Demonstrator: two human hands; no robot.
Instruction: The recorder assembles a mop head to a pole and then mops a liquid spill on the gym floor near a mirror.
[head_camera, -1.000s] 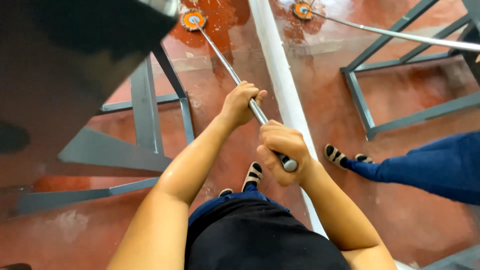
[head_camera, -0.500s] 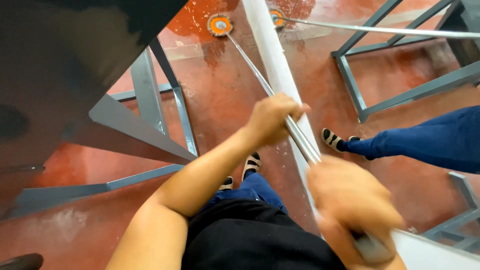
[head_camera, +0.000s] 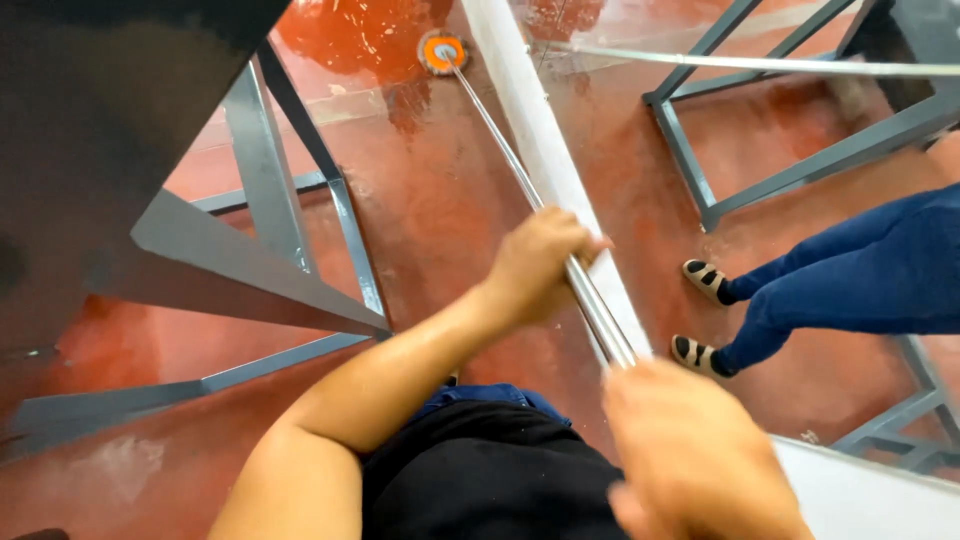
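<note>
Two hands grip one long metal mop pole (head_camera: 520, 175): the left hand (head_camera: 535, 265) clenched mid-shaft, the right hand (head_camera: 700, 455) clamped near its close end, blurred. Its orange mop head (head_camera: 441, 50) rests far off on the wet red floor (head_camera: 420, 200). Slipping looks possible, or striking the person in blue trousers (head_camera: 860, 275) at right. No packages, labels or signs show.

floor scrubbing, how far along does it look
Done: the red floor looks wet and glossy around the orange brush head, with pale streaks near it. In hand: the left hand and right hand both grip the long metal pole, brush head on the floor beside the white stripe. Left: how much remains can't be judged; the floor near the grey metal frame looks duller.
</note>
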